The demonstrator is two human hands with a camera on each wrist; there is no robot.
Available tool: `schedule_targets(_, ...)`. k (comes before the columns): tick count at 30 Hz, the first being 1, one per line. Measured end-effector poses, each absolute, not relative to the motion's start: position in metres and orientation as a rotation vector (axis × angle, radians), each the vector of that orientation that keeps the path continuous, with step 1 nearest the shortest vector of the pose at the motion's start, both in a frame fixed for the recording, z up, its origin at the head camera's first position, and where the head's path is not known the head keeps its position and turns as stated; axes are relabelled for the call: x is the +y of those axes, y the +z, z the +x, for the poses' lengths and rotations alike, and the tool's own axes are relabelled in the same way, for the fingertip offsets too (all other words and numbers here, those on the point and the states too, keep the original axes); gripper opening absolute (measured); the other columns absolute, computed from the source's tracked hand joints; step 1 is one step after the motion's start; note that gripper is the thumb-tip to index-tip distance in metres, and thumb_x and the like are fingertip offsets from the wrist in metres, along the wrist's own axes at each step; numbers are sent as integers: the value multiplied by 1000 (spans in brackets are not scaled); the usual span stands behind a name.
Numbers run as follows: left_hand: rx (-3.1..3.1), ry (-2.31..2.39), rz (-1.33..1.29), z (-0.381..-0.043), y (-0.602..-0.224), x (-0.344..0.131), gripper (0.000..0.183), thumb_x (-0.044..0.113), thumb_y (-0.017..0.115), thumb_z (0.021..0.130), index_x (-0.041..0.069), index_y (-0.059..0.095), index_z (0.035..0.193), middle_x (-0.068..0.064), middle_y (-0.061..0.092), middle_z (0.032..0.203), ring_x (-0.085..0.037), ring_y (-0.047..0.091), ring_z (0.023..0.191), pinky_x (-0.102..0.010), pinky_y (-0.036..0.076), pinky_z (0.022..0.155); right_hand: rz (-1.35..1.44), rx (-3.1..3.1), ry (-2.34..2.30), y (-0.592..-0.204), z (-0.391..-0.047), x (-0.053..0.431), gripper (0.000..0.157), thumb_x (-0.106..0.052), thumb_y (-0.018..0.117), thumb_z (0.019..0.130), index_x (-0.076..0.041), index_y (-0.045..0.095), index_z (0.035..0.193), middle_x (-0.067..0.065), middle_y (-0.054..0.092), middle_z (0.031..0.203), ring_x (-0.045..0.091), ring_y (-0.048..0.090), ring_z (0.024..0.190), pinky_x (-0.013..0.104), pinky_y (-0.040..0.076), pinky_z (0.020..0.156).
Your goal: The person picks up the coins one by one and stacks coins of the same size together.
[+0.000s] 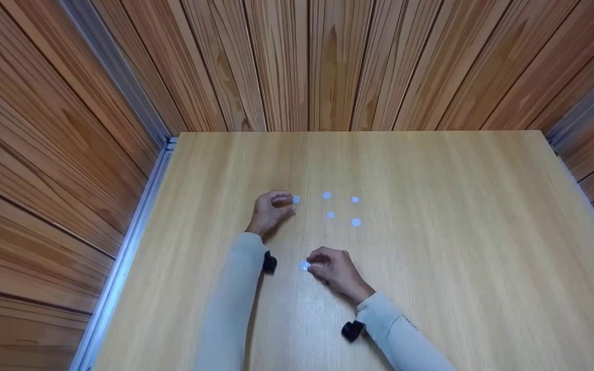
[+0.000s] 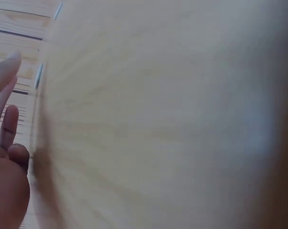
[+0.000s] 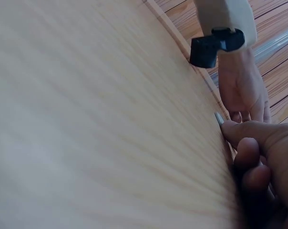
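Small, thin white round discs lie on a wooden table. My left hand [image 1: 272, 210] is at the left end of the back row, its fingertips right beside a white disc [image 1: 296, 199]. In the left wrist view, the fingers [image 2: 9, 125] stand apart from the nearest disc [image 2: 38, 76], which shows edge-on. Nearer to me, my right hand [image 1: 336, 270] pinches another white disc [image 1: 303, 265] between thumb and forefinger. The right wrist view shows that disc [image 3: 219, 118] tilted at the fingertips, with the other fingers curled in.
Right of my left hand lie more white discs in two loose rows, among them one at the back [image 1: 327, 195] and one in front [image 1: 356, 222]. Wooden plank walls [image 1: 328, 67] and metal rails [image 1: 137, 206] border the table [image 1: 457, 232]. Each wrist carries a black camera [image 1: 352, 331].
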State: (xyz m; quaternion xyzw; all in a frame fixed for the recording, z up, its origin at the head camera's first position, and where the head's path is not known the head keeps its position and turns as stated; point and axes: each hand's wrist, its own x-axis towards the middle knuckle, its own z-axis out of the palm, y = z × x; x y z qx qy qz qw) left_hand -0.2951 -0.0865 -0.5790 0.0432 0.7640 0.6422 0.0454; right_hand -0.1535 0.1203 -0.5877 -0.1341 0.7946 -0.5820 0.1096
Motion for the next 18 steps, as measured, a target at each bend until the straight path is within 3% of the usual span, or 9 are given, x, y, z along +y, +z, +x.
schedule_targets(13, 2476, 1693, 55, -312, -581, -77, 31, 1, 80, 82, 7, 72, 112, -3, 73, 110, -18, 67, 108, -35, 48, 97, -416, 2377, -1660, -587, -150, 122, 15, -10, 73, 92, -7, 71, 106, 1, 71, 98, 10, 61, 62, 22, 47, 55)
schedule_targets(18, 2499, 1646, 69, -315, -579, -76, 28, 2, 79, 84, 6, 72, 110, -5, 74, 106, -19, 68, 104, -35, 50, 94, -408, 2375, -1669, -587, -152, 122, 15, -9, 73, 91, -7, 72, 106, -1, 71, 94, 8, 59, 58, 22, 46, 53)
